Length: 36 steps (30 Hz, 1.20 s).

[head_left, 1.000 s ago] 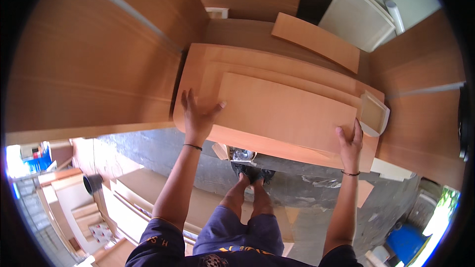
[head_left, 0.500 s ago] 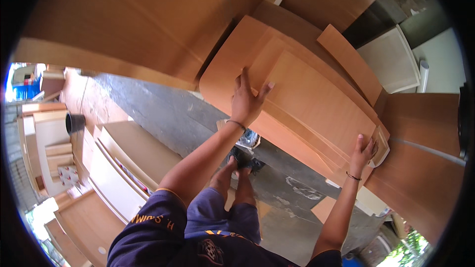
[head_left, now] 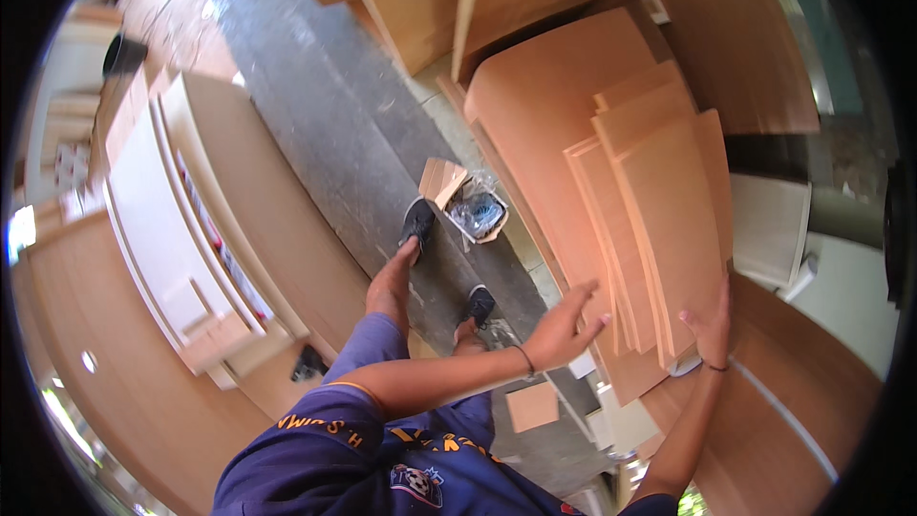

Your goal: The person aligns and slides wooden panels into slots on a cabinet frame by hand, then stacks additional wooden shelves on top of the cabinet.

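Several flat orange-brown wood panels lie stacked and overlapping at right. Beneath them is a larger board with rounded corners. My left hand is open beside the stack's left edge, thumb and fingers apart, holding nothing; whether its fingertips touch the board below I cannot tell. At the stack's near right corner, my right hand has its thumb apart and its fingers stretched along the panel's edge. Its palm is against or very close to the panel's end.
Large brown boards stand behind the stack, and another brown surface is at lower right. An opened carton with plastic-wrapped contents sits on the grey floor. White and tan panels lean at left. A small square board lies near my feet.
My view has swung to the right. My left hand has come off the panels' far left part and moved nearer my right hand. The top panels now lie fanned out on the larger board.
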Tool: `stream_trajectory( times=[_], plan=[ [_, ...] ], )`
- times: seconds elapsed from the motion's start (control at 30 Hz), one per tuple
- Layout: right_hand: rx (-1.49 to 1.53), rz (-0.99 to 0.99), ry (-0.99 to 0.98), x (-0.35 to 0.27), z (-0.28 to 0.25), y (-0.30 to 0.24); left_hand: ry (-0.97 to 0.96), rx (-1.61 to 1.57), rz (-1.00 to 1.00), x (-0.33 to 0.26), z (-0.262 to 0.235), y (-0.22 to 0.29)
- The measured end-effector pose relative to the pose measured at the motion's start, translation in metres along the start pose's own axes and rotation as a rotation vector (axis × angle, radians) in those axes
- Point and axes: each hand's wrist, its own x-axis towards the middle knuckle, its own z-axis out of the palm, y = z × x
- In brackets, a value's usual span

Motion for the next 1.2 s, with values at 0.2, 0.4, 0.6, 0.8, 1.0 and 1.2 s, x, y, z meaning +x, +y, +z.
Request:
stream_trajectory(
  times=[0.2,0.4,0.6,0.8,1.0,1.2],
  plan=[
    [-0.301,-0.100,0.021,-0.014,0.006,0.008,0.083,-0.191,0.091,0.005,0.094,-0.020],
    [-0.117,-0.011,0.013,-0.022,0.021,0.006,0.131,-0.305,0.078,-0.008,0.140,-0.018],
    [0.098,-0.161,0.064,-0.054,0.044,-0.017,0.262,-0.413,0.092,-0.013,0.137,-0.025],
    [0.262,-0.302,0.036,-0.110,0.098,-0.068,0.455,-0.734,0.161,-0.027,0.087,-0.082],
    [0.095,-0.422,-0.056,-0.106,0.202,-0.097,0.856,-0.851,0.035,0.028,-0.004,-0.156],
    [-0.187,-0.583,-0.080,-0.062,0.257,-0.083,0.681,-1.058,0.042,0.069,-0.050,-0.174]
  ],
)
